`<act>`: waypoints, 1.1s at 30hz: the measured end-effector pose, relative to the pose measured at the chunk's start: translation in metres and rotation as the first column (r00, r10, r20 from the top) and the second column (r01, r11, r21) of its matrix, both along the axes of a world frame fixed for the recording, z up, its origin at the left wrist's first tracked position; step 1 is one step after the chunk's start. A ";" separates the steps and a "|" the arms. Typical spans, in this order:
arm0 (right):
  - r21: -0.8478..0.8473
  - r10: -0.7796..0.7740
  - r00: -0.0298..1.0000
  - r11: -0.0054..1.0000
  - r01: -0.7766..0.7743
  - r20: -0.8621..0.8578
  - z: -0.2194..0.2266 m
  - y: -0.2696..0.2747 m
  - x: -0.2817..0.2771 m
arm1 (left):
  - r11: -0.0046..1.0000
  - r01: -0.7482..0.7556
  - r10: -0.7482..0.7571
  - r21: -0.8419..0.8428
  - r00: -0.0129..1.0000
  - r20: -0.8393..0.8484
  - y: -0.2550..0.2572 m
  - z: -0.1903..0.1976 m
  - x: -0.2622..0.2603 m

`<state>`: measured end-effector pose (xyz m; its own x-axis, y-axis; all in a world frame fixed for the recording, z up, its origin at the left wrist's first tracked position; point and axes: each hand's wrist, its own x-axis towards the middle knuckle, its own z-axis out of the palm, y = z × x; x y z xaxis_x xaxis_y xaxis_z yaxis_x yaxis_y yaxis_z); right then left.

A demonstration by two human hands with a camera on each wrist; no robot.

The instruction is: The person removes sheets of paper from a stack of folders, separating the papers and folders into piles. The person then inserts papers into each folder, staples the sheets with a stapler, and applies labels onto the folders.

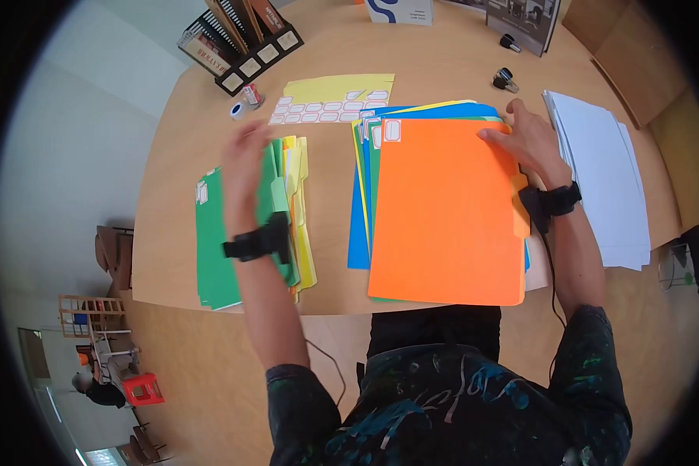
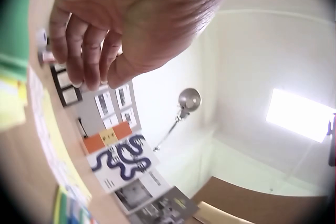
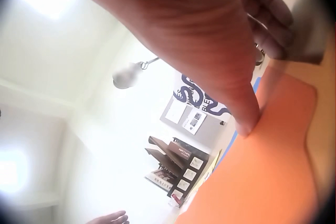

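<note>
An orange folder (image 1: 449, 210) with a red-bordered label (image 1: 393, 130) at its upper left tops a pile of blue, green and yellow folders. At its upper right corner my right hand (image 1: 530, 140) rests, thumb touching the orange sheet and the other fingers beyond the edge. The right wrist view shows that thumb (image 3: 245, 113) on the orange surface, the fingers apart from it. Blurred by motion, my left hand (image 1: 246, 155) is over the far end of a second pile, with green folders (image 1: 210, 233) and yellow folders (image 1: 303, 217). It holds nothing; its fingers (image 2: 92, 56) hang loosely bent.
A yellow sheet (image 1: 338, 84) with rows of labels lies behind the piles. White paper (image 1: 598, 179) is stacked at the right. Farther back stand a black file rack (image 1: 260, 58), a small roll (image 1: 236, 111), black clips (image 1: 505, 79) and upright books (image 1: 520, 23).
</note>
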<state>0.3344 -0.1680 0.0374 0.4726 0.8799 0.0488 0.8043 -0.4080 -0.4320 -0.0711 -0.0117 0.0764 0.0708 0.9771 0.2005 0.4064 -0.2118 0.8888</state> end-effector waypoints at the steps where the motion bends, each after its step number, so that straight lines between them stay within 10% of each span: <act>1: 0.002 0.001 1.000 1.000 -0.001 0.002 0.000 0.000 0.000 | 0.988 0.145 -0.144 -0.057 0.989 0.027 -0.011 -0.007 0.030; 7: 0.249 0.167 0.960 0.962 -0.110 -0.223 -0.014 0.009 0.027 | 0.925 0.371 -0.370 -0.084 0.928 0.035 -0.034 -0.059 0.122; 9: 0.454 0.395 0.713 0.883 -0.120 -0.580 -0.013 0.012 0.028 | 0.947 0.316 -0.316 -0.059 0.949 0.012 -0.030 -0.064 0.127; 13: 0.515 0.443 0.599 0.855 -0.059 -0.667 -0.005 0.009 0.031 | 0.963 0.259 -0.253 0.077 0.964 -0.078 -0.020 -0.076 0.122; 18: 0.475 0.420 0.432 0.880 0.023 -0.798 -0.011 0.010 0.029 | 0.919 0.384 -0.313 -0.088 0.847 0.429 -0.026 -0.081 0.124; 33: 0.363 0.383 0.396 0.923 -0.128 -0.835 -0.015 0.010 0.027 | 0.949 0.315 -0.280 -0.034 0.884 0.374 -0.020 -0.095 0.125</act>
<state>0.3618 -0.1580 0.0224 0.1194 0.9913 -0.0552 -0.0222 -0.0529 -0.9984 0.0542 -0.0316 -0.0188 0.3011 0.9366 0.1794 -0.0142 -0.1837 0.9829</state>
